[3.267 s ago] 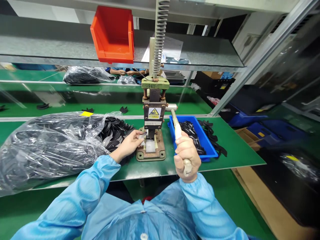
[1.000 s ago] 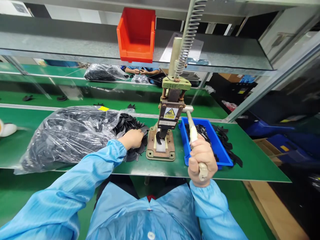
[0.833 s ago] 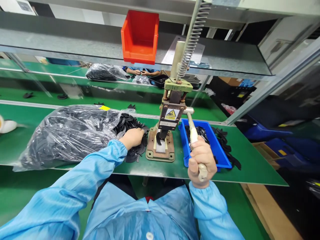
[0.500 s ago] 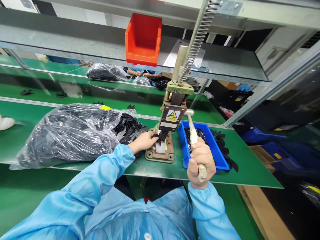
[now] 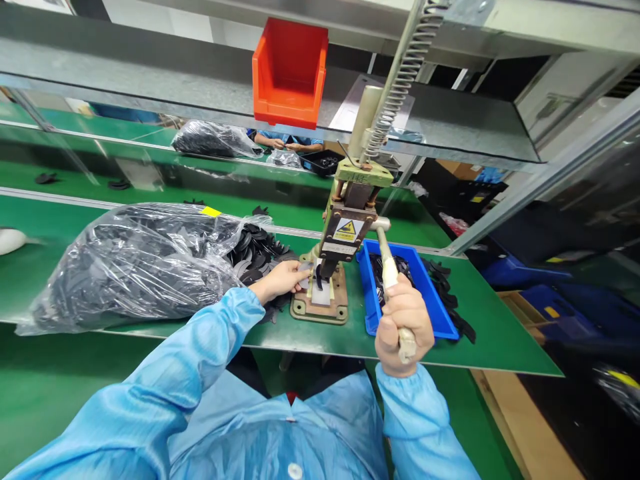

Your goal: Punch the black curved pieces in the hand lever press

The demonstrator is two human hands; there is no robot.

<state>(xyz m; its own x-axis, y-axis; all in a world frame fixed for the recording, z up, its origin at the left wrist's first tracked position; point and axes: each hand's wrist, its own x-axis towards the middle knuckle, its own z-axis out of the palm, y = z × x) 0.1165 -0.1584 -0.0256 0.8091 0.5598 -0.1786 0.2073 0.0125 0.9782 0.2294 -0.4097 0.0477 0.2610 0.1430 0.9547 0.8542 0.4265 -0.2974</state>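
A hand-lever press (image 5: 345, 230) with a yellow warning label stands on the green bench. My right hand (image 5: 403, 323) is wrapped round its pale lever handle (image 5: 389, 270), which slopes down toward me. My left hand (image 5: 281, 279) reaches to the press base (image 5: 320, 309) and pinches a small black flat part (image 5: 306, 267) at the die under the ram. Loose black parts (image 5: 253, 250) lie just behind that hand, spilling from a big clear plastic bag (image 5: 135, 263) full of them.
A blue tray (image 5: 373, 303) holding black parts sits right of the press, with more black pieces (image 5: 450, 300) beside it. An orange bin (image 5: 290, 73) sits on the shelf above. Another person's hands (image 5: 287, 141) work at the far bench. The bench edge (image 5: 500, 367) drops off at right.
My left hand left the pile of black parts and moved right to the press die with a part. My right hand stayed on the lever. The view shifted slightly.
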